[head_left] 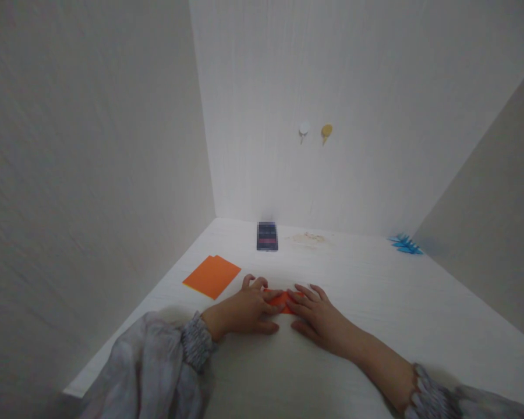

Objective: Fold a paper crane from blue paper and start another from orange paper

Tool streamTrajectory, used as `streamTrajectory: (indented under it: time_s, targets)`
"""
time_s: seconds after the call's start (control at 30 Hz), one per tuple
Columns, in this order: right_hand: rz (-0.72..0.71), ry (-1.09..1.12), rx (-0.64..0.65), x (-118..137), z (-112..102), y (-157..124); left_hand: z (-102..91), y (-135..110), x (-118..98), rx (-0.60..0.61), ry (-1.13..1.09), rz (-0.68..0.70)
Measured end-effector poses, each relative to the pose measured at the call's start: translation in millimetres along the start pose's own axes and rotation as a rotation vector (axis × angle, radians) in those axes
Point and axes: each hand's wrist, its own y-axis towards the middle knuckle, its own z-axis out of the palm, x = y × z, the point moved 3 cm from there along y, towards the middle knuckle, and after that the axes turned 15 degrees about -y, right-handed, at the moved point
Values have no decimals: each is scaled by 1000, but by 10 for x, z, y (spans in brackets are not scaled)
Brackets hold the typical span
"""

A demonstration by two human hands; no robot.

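A folded piece of orange paper [284, 301] lies flat on the white table, partly covered by fingers from both sides. My left hand [255, 304] rests on its left part, fingers stretched out and apart. From the right, my right hand [317, 314] lies on the paper's other end with its fingers spread. Neither hand is closed around the paper; both press or rest on it from above. How the covered parts of the paper are folded is hidden.
Left of my hands lies a small stack of orange paper sheets [212, 277]. A dark, blurred phone-like object [267, 237] is near the back wall. Blue folded paper pieces [405, 244] sit at the back right. A white hook [303, 130] and a yellow hook [326, 131] are on the wall.
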Motion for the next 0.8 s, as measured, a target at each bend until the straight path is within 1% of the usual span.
streamTrajectory:
  time_s: [0.2, 0.43, 0.53, 0.67, 0.8]
  targets:
    - [14, -4, 23, 3, 15, 6, -8, -49, 32, 30, -26, -63]
    - [41, -13, 51, 34, -35, 14, -13, -145, 87, 48, -28, -159]
    - [45, -15, 46, 44, -49, 10, -20, -167, 95, 54, -36, -176]
    - [48, -5, 42, 36, -32, 11, -18, -180, 115, 35, -29, -184]
    - [42, -5, 37, 27, -14, 17, -16, -224, 182, -2, -35, -194]
